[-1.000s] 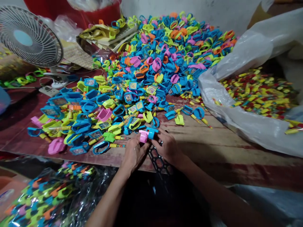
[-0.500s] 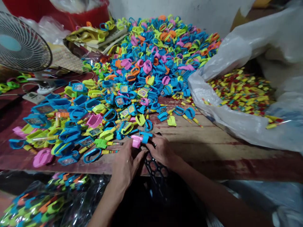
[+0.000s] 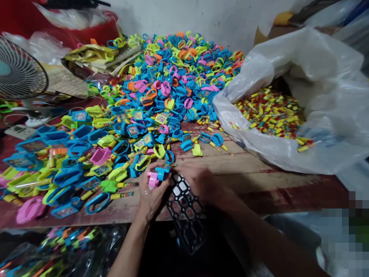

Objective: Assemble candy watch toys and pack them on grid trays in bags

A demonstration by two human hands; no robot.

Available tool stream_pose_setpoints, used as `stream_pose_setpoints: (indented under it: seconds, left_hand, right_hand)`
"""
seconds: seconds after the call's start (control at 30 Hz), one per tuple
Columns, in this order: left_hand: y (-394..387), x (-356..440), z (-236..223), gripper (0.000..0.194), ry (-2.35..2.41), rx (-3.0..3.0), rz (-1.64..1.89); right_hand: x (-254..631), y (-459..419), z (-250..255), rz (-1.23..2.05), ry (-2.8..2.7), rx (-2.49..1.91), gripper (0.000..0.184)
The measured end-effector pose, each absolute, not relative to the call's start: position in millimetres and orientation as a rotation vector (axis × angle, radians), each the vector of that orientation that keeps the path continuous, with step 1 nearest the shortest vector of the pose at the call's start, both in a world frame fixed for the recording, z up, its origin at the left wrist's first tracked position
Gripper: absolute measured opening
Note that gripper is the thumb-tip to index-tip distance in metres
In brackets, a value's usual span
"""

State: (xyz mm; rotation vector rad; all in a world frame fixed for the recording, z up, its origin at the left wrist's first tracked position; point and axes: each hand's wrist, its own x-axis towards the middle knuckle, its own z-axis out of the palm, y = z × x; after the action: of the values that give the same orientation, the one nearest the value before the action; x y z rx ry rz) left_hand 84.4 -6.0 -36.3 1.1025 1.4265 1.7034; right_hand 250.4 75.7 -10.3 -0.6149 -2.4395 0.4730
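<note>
My left hand (image 3: 152, 194) is closed around a small pink and blue plastic toy piece (image 3: 157, 176) at the near edge of the wooden table (image 3: 259, 181). My right hand (image 3: 201, 182) sits just right of it, smeared by motion, so its fingers cannot be read. Under both hands lies a black plastic lattice strip (image 3: 184, 207) that hangs over the table edge. A huge heap of blue, yellow, pink and orange toy pieces (image 3: 173, 84) spreads over the table beyond my hands.
A clear plastic bag (image 3: 302, 115) of small yellow and red sticks lies open at the right. A table fan (image 3: 20, 73) stands at the left, with a power strip (image 3: 20, 130) below it. Cellophane packs of coloured pieces (image 3: 57, 246) lie below the table edge.
The camera has swung to the right and up, so everything has shifted left. My right hand has moved and is now blurred. My left hand keeps hold of the pink and blue piece.
</note>
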Motion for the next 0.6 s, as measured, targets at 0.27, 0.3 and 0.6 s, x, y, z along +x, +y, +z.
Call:
stream_pose_setpoints:
  seconds: [0.27, 0.3, 0.6]
  left_hand:
    - [-5.8, 87.8, -35.5, 0.039, 1.423, 1.16, 1.648]
    - [-6.2, 86.7, -35.5, 0.04, 1.436, 1.178, 1.654]
    - [-7.8, 78.4, -32.1, 0.035, 1.488, 1.337, 1.587]
  right_hand:
    - [304.1, 194.5, -18.8, 0.148, -2.637, -0.737, 0.042]
    - [301.2, 199.4, -24.4, 0.109, -2.669, -0.733, 0.043]
    - [290.0, 137.5, -8.7, 0.28, -2.396, -0.835, 0.021]
